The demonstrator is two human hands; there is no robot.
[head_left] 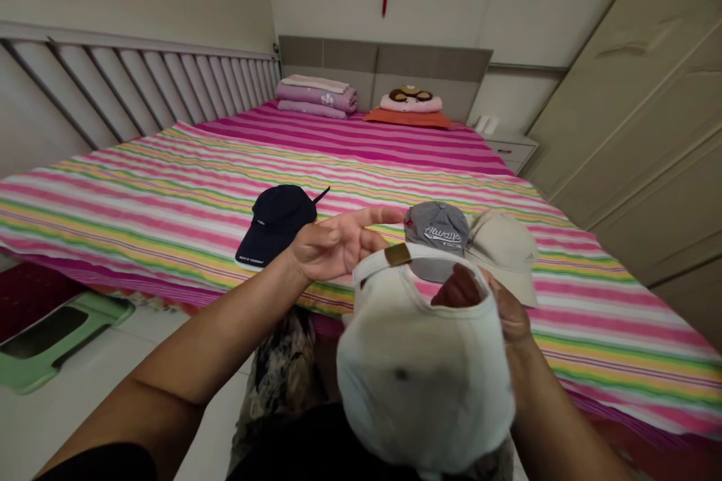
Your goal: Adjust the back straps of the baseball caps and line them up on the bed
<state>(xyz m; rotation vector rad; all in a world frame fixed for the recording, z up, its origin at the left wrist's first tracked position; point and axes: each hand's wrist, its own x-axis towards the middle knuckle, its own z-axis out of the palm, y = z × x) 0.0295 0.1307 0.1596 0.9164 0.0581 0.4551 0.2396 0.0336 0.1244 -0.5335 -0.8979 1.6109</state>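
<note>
A white baseball cap (423, 383) is held up close to me, its back opening and strap (372, 266) with a brass-coloured buckle (398, 254) at the top. My right hand (511, 308) grips its right edge, with some fingers showing through the back opening. Beside the strap, my left hand (332, 248) is open, palm up and fingers stretched out; whether it touches the strap I cannot tell. On the bed lie a navy cap (276, 218) at left, a grey cap (434, 222) with white lettering beyond the white one, and a beige cap (505, 248) at right.
A striped sheet (169, 180) covers the bed. Folded purple bedding (316, 98) and an orange pillow (409, 118) sit by the headboard (350, 60). A green stool (62, 338) stands on the floor at left; a white nightstand (513, 150) is at the far right.
</note>
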